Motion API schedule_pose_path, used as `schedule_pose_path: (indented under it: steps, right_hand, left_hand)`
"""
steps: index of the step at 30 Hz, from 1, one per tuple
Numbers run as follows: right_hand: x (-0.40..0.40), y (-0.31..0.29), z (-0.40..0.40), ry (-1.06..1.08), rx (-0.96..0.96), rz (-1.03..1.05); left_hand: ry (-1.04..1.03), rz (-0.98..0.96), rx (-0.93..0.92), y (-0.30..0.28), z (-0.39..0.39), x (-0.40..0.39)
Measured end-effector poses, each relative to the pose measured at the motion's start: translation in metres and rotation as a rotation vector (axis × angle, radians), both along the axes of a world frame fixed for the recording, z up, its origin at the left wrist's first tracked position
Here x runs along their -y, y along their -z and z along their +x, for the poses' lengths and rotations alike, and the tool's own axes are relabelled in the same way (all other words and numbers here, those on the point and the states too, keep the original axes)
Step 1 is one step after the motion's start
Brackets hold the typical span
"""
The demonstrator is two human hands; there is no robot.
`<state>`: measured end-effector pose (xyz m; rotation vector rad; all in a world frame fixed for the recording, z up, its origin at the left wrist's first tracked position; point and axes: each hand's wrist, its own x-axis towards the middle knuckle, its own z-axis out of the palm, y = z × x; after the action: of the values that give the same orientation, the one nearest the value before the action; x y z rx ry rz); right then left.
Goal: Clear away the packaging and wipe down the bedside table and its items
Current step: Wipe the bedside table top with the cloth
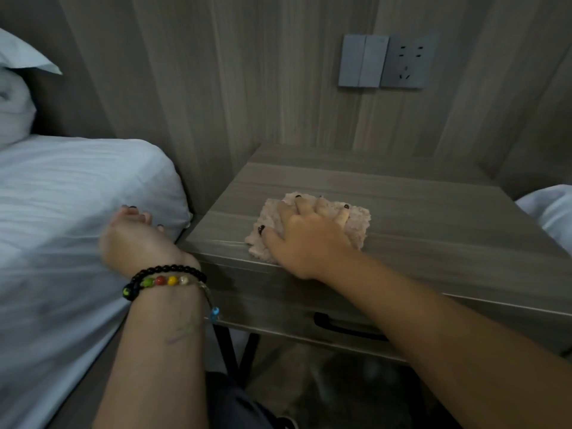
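Head view, left to right: a pillow (14, 97) sits at the head of a white bed (62, 196). The left hand (133, 233), with beaded bracelets (164, 281) on its wrist, rests on the bed's edge, fingers loosely bent and holding nothing. Beside it stands the bedside table (418, 218), a dark drawer handle (346, 328) on its front. The right hand (305, 235) presses a pinkish cloth (356, 224) flat near the table's front edge, fingers spread. A switch and socket (387, 61) sit on the wall above.
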<state>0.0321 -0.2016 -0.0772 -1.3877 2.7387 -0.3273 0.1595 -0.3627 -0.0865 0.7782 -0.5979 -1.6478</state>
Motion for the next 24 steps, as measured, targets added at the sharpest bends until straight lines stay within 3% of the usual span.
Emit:
schedule_pose_path:
  steps: [3, 7, 13, 17, 24]
  right_hand:
    - [0.022, -0.002, 0.011, -0.007, 0.006, 0.003]
    - [0.049, -0.005, 0.024, -0.053, 0.009, 0.014]
    - [0.074, -0.008, 0.035, -0.142, 0.033, 0.027]
    - [0.049, -0.008, 0.021, -0.222, 0.031, 0.049]
    - [-0.036, -0.005, -0.021, -0.178, -0.004, 0.09]
  left_hand:
    - [-0.053, 0.073, 0.047, -0.009, 0.003, -0.002]
    - [-0.063, 0.235, -0.037, -0.013, 0.006, -0.002]
    - [-0.081, 0.228, -0.102, -0.017, 0.002, -0.011]
    - [-0.068, 0.121, -0.021, -0.011, 0.0, -0.017]
    - [-0.084, 0.191, -0.034, -0.003, 0.004, -0.014]
